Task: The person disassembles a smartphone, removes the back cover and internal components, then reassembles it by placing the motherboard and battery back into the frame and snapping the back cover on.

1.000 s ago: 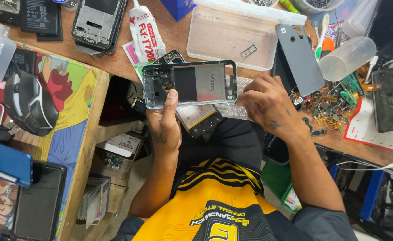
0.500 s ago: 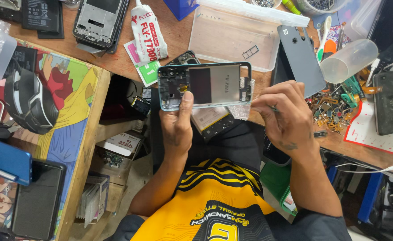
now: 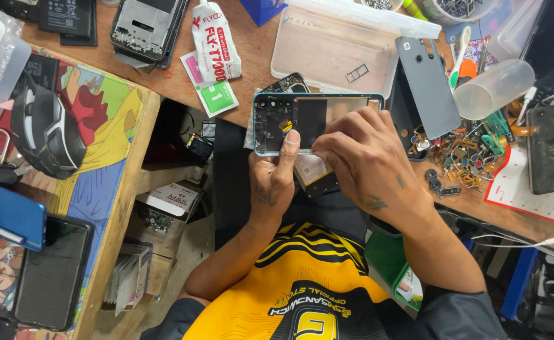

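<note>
An opened phone body (image 3: 289, 119) with a light blue rim lies back-up in front of me, its circuit board showing on the left. My left hand (image 3: 274, 179) grips its lower edge, thumb pressed on the inside. My right hand (image 3: 365, 157) covers the right half of the phone, fingers curled on its lower edge. I cannot tell what the right fingertips pinch. A grey back cover (image 3: 427, 85) lies just right of the phone on the wooden bench (image 3: 258, 50).
A clear plastic tray (image 3: 327, 53), a white glue tube (image 3: 214, 41) and another opened phone (image 3: 145, 28) lie beyond. Small parts (image 3: 459, 157), a clear cup (image 3: 492, 88) and a black phone (image 3: 549, 148) sit right. A painted side table (image 3: 101, 145) holds a black mouse (image 3: 44, 132).
The phone body has shifted right and nearer the bench edge. My right hand moved from beside the phone onto its right half.
</note>
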